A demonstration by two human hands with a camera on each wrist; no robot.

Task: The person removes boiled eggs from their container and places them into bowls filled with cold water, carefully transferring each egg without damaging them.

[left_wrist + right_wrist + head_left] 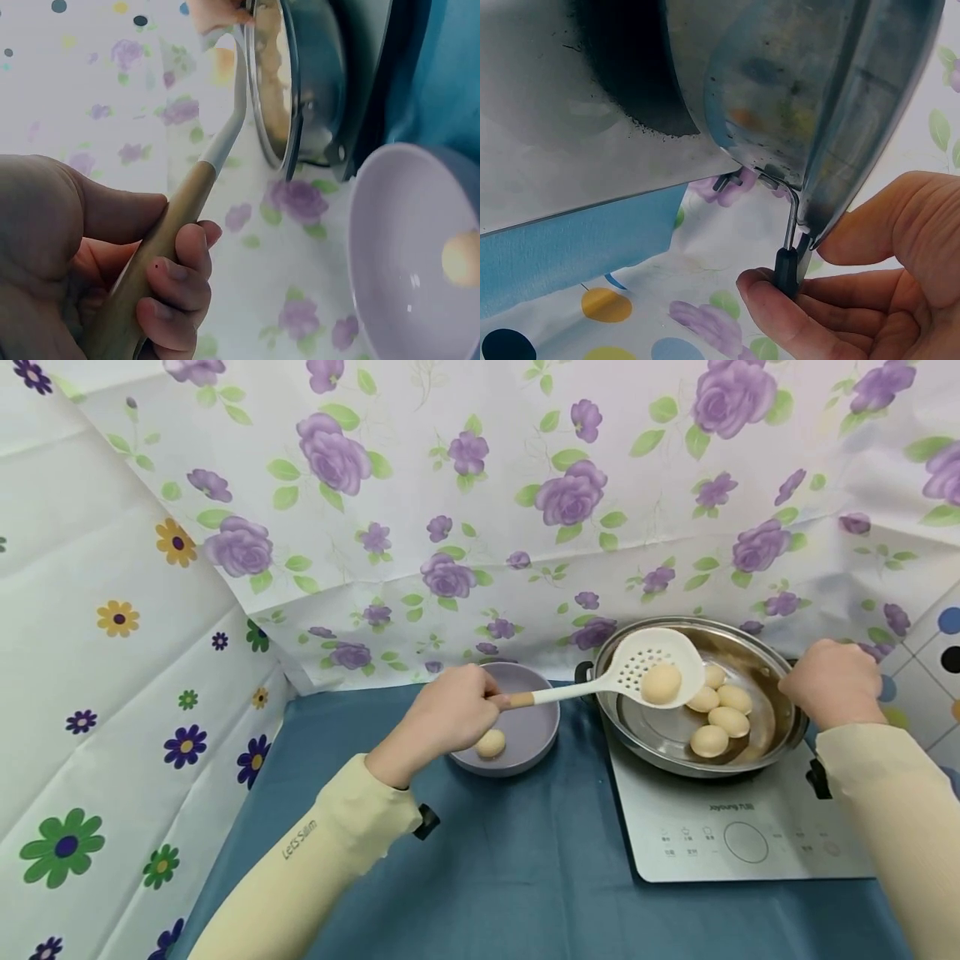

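Observation:
My left hand [461, 703] grips the wooden handle of a white slotted skimmer [621, 662], its fingers wrapped round the wood in the left wrist view. One egg [662, 683] lies in the skimmer's perforated head, over the steel pan [637, 735]. Inside the pan several more eggs [728, 722] sit clustered toward the right. My right hand [832, 683] is at the pan's right rim. In the right wrist view its thumb and fingers pinch the pan's black side handle [786, 271]. Below my left hand, a purple-grey bowl [536, 727] holds a single egg [491, 743].
The pan stands on a silver induction cooker [675, 835] with a touch panel at the front. A blue cloth [480, 868] covers the table. Flower-printed sheeting [495, 527] hangs along the back and left sides, and the bowl stands close to it.

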